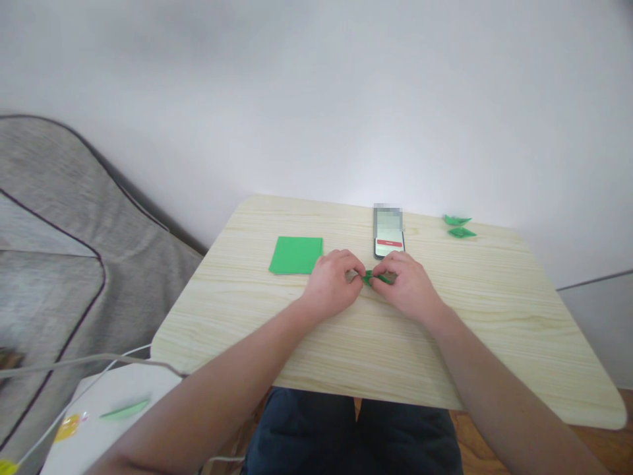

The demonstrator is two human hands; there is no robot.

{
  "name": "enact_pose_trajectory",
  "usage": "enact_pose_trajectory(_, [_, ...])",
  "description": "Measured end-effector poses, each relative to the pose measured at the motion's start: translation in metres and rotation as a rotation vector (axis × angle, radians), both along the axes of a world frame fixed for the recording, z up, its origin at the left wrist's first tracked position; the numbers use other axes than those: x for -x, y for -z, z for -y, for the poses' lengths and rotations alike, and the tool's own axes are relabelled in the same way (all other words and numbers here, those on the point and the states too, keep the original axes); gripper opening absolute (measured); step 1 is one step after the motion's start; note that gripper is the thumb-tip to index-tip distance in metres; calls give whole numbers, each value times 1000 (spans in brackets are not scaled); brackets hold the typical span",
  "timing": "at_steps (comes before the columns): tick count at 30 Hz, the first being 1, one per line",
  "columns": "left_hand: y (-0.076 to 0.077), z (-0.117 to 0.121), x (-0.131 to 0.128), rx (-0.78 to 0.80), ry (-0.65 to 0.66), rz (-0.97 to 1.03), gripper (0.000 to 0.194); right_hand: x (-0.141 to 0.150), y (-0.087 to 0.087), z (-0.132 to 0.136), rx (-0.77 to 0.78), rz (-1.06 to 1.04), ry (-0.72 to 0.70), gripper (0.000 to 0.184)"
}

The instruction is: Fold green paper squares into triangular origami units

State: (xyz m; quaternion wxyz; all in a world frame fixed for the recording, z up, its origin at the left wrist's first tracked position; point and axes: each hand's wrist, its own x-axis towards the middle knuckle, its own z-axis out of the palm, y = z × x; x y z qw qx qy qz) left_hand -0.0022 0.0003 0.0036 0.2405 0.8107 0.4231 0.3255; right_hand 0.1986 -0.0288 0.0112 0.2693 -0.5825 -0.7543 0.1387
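A small piece of folded green paper (367,278) is pinched between my two hands, low over the middle of the table. My left hand (335,280) grips its left end with thumb and fingertips. The other end sits between the thumb and fingers of my right hand (404,282). Fingers cover much of the paper, so its full shape is hidden. Just left of my left hand lies a stack of green square paper (295,255). A phone (388,232) with its screen lit lies directly beyond my right hand.
Two folded green paper boats (457,226) rest near the table's back right edge. The pale wooden table (499,316) stands against a white wall. A grey sofa (54,277) is at the left. A white surface (93,429) at lower left holds a light green item, with cables (99,358) nearby.
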Motion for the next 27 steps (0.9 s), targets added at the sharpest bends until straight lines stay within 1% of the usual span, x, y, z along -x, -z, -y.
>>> enact_pose_trajectory(7, [0, -1, 0, 17, 34, -30, 18, 1, 3, -1, -2, 15, -12, 4])
enact_pose_trajectory(13, [-1, -1, 0, 23, 22, -41, 17, 2, 2, -1, -25, -13, -30, 4])
enact_pose_trajectory(17, [-1, 0, 0, 19, 19, -43, 16, 1, 2, -1, -45, -58, -14, 5])
enact_pose_trajectory(23, [0, 1, -1, 2, 14, -46, 16, 0, 3, 0, -80, -62, 4, 5])
enact_pose_trajectory(25, [1, 1, -1, 8, 12, -34, 19, 0, 1, 0, -78, -73, 4, 7])
enact_pose_trajectory(27, [4, 0, -1, 13, 0, 4, 31, 0, -3, 0, -66, -86, -8, 9])
